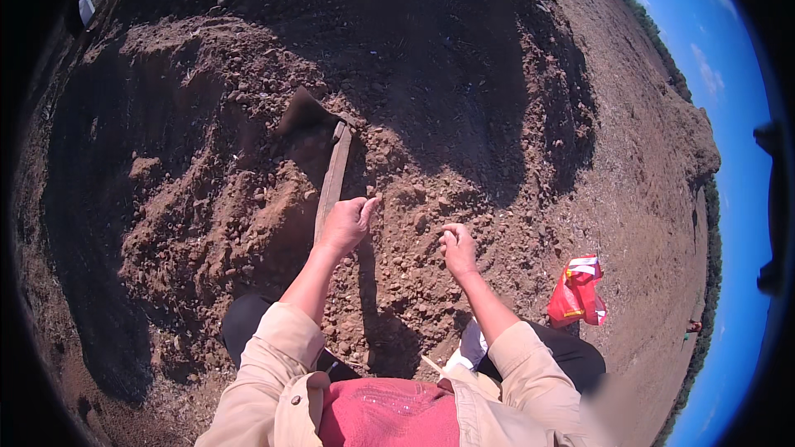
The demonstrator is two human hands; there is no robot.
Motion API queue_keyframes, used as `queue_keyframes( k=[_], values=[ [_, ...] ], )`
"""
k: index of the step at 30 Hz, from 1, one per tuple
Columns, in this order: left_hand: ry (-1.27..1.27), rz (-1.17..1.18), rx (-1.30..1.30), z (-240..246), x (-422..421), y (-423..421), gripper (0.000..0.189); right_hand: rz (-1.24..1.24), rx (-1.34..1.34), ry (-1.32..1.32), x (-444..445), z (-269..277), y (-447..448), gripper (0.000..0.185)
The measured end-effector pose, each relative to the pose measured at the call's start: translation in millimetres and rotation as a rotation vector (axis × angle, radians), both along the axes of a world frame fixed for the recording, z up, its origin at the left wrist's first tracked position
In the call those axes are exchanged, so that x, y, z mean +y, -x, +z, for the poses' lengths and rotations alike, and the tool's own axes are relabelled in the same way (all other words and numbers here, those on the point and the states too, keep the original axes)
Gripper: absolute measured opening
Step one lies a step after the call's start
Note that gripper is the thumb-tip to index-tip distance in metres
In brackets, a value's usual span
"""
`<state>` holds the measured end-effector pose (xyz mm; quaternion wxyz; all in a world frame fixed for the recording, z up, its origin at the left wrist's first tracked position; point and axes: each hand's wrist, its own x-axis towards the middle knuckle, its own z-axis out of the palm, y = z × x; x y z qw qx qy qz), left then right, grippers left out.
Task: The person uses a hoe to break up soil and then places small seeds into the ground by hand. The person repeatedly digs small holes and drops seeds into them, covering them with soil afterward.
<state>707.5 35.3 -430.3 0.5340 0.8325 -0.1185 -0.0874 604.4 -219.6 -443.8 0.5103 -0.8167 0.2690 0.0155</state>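
Note:
My left hand (348,223) is curled in front of the wooden handle (334,167) of a hoe, thumb and forefinger close together. Whether it touches the handle or pinches something small is hard to tell. The hoe's broad metal blade (302,113) rests on the loose, stony soil (410,242), with the handle running back towards me. Over the soil to the right hovers my right hand (458,251), its index finger pointing left and the others bent. Nothing shows clearly in its grasp.
A red plastic bag (576,295) with white and yellow print stands beyond my right knee (568,354). Uneven dirt mounds (180,223) rise at the left. A dark shaded hollow (428,68) lies ahead. Dry open ground (640,198) stretches right towards a tree line.

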Motion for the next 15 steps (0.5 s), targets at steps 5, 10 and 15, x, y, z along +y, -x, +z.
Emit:
queue_keyframes(
  k=[5,10,15],
  values=[
    [0.417,0.057,0.301,3.5,-5.8,1.8,0.047,0.166,-0.338,-0.105,69.3,50.2,-29.9,0.014],
    [0.978,0.23,0.934,31.3,-26.5,24.3,0.042,0.691,-0.368,0.055,64.1,123.0,-49.3,0.026],
    [1.328,0.069,1.167,31.9,-44.2,39.7,0.04,0.825,-0.149,0.429,-117.3,125.7,-51.6,0.024]
  ],
)
